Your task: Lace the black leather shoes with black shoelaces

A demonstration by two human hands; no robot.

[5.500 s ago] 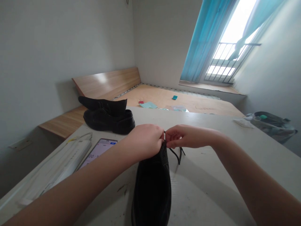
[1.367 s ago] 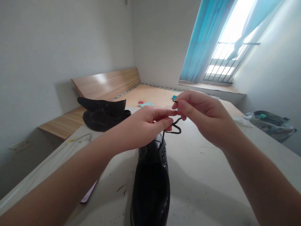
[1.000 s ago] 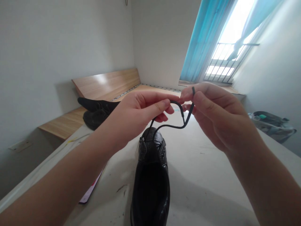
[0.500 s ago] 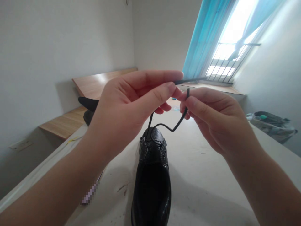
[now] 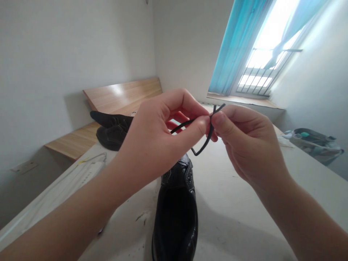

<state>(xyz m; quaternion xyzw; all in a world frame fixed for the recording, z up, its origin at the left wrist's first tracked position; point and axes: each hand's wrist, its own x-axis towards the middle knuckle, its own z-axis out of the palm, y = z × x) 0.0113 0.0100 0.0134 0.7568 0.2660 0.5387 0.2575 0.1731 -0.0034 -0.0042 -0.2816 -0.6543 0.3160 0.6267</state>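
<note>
A black shoelace (image 5: 199, 151) is pinched in both hands above a black leather shoe (image 5: 176, 208). My left hand (image 5: 168, 127) grips one stretch of it between thumb and forefinger. My right hand (image 5: 241, 132) pinches the other stretch, with its fingertips touching or nearly touching those of the left. Two short lace ends cross and stick up just above the fingertips. The shoe stands upright with its toe pointing away from me; my left hand hides most of the toe and part of the lacing.
Another black shoe (image 5: 112, 132) stands at the left on the white table (image 5: 233, 203). Wooden boards (image 5: 127, 95) are behind it. A bin with a plastic liner (image 5: 315, 145) is at the right. Beyond are a blue curtain (image 5: 233, 47) and a barred window.
My left hand has come down and brought its lace end against the one in my right hand, so the two ends now cross. More of the other shoe shows.
</note>
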